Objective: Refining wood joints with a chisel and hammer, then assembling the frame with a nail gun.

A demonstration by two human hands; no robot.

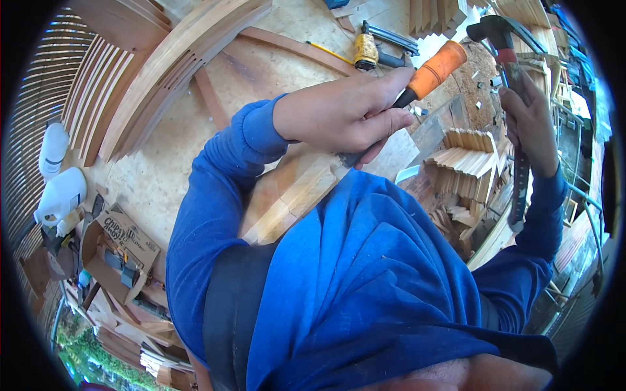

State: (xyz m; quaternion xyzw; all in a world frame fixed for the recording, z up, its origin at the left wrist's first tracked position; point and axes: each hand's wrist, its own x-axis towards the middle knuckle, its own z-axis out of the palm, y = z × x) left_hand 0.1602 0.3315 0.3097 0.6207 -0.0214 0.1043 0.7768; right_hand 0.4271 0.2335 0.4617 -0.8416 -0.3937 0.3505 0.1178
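Note:
My left hand (345, 114) is closed around a chisel (438, 70) with an orange handle and a black collar. The chisel slants down to the left, and its blade end meets a pale piece of wood (297, 195) lying between my left arm and my body. Most of the blade is hidden by my fingers. On the right, my right hand (531, 120) grips a claw hammer (493, 31) partway along its handle. The hammer's dark head is raised just beyond the chisel's butt, apart from it.
Curved wooden parts (176, 68) stand at the far left of the workbench (163, 176). A yellow and black nail gun (366, 52) lies at the back. Cut wood pieces (466, 156) are stacked on the right. White jugs (62, 192) and a cardboard box (120, 251) sit left.

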